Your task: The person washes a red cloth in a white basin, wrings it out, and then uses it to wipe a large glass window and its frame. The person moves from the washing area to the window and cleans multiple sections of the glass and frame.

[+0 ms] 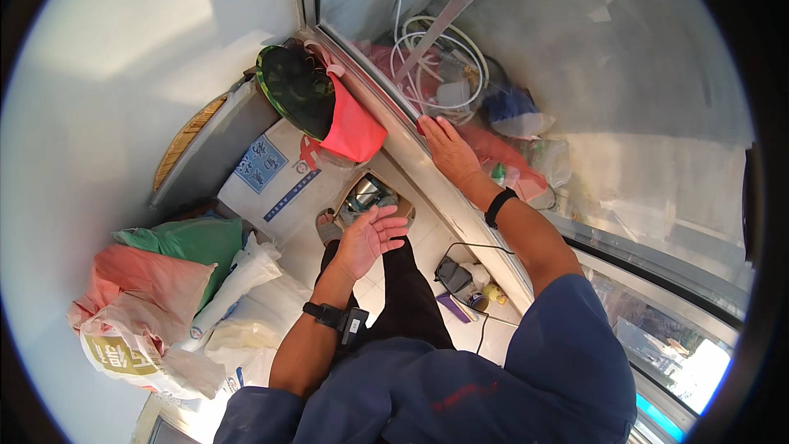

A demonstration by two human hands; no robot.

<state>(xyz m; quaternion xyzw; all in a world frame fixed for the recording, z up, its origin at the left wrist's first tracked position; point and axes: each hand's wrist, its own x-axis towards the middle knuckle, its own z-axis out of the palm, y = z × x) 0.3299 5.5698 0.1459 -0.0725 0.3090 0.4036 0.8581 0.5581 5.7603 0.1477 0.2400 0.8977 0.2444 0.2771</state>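
Note:
My left hand is raised palm up in front of my body, its fingers apart and nothing in it. Beneath it on the floor stands an open cardboard box with a shiny metal item inside. My right hand reaches to the window's lower frame, fingertips against it near a small red item; whether it grips this item cannot be told. Behind the glass lie a coiled white hose, a blue bag and red plastic sheeting.
Full sacks stand at the left by the wall. A printed carton carries a camouflage-edged hat and a red bag. A dark pouch, a cable and small items lie on the floor beside the sill.

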